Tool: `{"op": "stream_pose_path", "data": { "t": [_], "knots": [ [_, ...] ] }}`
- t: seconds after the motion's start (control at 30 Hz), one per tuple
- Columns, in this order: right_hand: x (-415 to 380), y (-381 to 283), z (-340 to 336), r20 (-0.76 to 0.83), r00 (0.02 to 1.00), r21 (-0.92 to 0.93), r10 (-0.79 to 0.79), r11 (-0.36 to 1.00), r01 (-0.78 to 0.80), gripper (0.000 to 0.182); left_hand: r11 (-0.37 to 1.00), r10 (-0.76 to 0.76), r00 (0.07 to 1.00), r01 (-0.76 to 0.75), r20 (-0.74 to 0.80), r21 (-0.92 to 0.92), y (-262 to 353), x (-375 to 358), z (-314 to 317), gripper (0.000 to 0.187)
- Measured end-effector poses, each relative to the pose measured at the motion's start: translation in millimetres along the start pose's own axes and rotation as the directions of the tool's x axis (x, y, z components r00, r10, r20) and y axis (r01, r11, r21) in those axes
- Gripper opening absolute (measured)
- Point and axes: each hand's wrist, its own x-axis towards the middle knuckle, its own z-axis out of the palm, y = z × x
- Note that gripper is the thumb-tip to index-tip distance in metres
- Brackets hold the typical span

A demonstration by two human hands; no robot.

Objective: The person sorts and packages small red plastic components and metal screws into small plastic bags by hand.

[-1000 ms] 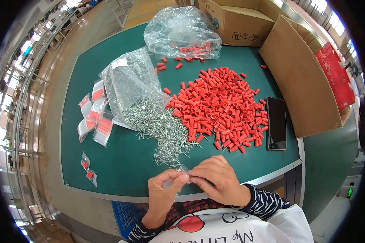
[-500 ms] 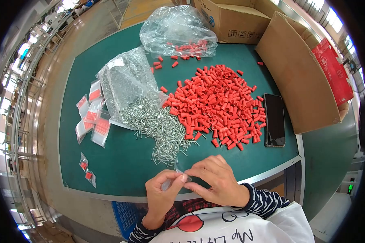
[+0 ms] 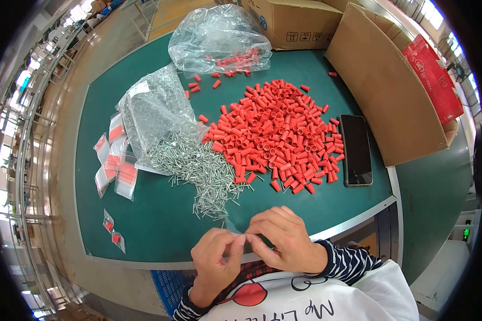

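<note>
Over the table's front edge, my left hand [image 3: 217,258] and my right hand [image 3: 281,238] meet, thumbs and forefingers pinched together on a small clear plastic bag [image 3: 232,227]. The bag stands up thinly between the fingertips, its lower part covered by them. Just beyond the hands spreads a heap of silvery screws [image 3: 209,184], spilling from a large clear bag [image 3: 158,109]. To its right lies a big pile of red cone-shaped caps, like wire connectors [image 3: 278,134].
Flat packets with red contents [image 3: 126,182] lie at the left, near two tiny bags with red caps [image 3: 115,238]. A black phone [image 3: 356,150] rests right of the pile. Behind are another clear bag [image 3: 219,40] and cardboard boxes [image 3: 380,91].
The fingertips of both hands have come closer together on the small bag, and my left hand has turned slightly. The table's contents sit a little further left in view as the camera shifted.
</note>
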Motion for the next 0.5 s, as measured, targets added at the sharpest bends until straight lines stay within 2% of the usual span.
{"op": "stream_pose_path", "data": {
  "t": [0.13,0.33,0.43,0.5],
  "knots": [
    [0.9,7.2,-0.2,-0.077,0.997,-0.072,0.026,0.997,-0.031,0.012,0.997,-0.054,0.998,0.056,0.039,-0.051,4.8,-4.8,5.9,0.011],
    [-2.3,7.2,-1.9,0.016,0.995,0.083,0.099,0.992,-0.100,0.011,0.954,-0.273,0.962,0.272,0.005,-0.129,5.8,-2.8,4.6,0.014],
    [-6.5,9.7,2.1,0.045,0.998,0.119,0.034,0.992,-0.039,0.013,0.977,-0.206,0.979,0.206,0.004,-0.057,2.5,-1.9,3.7,0.011],
    [-3.6,7.8,-2.9,0.114,0.991,0.054,-0.066,0.997,0.060,0.019,0.978,-0.200,0.980,0.200,0.011,-0.054,1.0,-3.1,2.7,0.010]
  ]
}}
